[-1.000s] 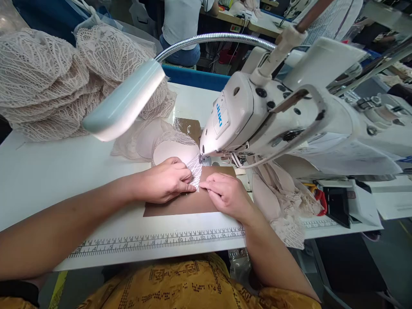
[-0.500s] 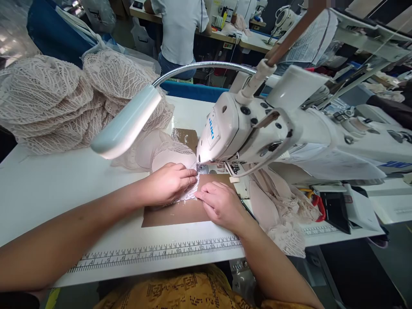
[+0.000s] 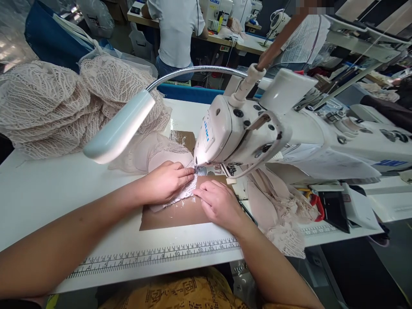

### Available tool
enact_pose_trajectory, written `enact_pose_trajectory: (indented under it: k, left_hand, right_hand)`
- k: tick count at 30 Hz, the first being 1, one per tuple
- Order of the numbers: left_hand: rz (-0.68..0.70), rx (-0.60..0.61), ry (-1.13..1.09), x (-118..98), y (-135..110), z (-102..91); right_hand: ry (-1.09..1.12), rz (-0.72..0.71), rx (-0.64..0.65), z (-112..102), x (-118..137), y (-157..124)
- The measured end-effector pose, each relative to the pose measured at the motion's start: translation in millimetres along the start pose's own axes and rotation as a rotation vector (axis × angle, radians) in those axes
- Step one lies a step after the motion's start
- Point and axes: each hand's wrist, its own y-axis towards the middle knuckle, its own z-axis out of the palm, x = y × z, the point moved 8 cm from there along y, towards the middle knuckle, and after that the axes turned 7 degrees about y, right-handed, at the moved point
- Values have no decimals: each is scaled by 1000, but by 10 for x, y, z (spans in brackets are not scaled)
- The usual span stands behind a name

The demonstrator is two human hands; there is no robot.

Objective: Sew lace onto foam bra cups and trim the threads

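Pale lace-trimmed fabric cup [image 3: 163, 158] beside the white sewing machine head [image 3: 220, 125]
From here I see my left hand [image 3: 165, 182] resting on it, fingers together, my right hand [image 3: 219, 202] at its lace edge; I cannot tell whether either grips.

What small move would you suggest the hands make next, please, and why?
I'd probably have the left hand gently guide the lace a little way in under the head of the sewing machine. That hand rests on the lace, its fingertips close to the machine's head, while the right hand has its fingertips at the lace's edge, well placed to steer.
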Motion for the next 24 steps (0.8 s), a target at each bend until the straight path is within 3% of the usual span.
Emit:
enact_pose_trajectory:
  k: [13,24]
  left_hand:
    - [33,-45,-30,-35,-22,-76]
    - [15,-65,-1,2,-10,-70]
  right_hand:
    - [-105,8,-58,-13,-29,31]
    - [-250,132,-66,-4,-112,68]
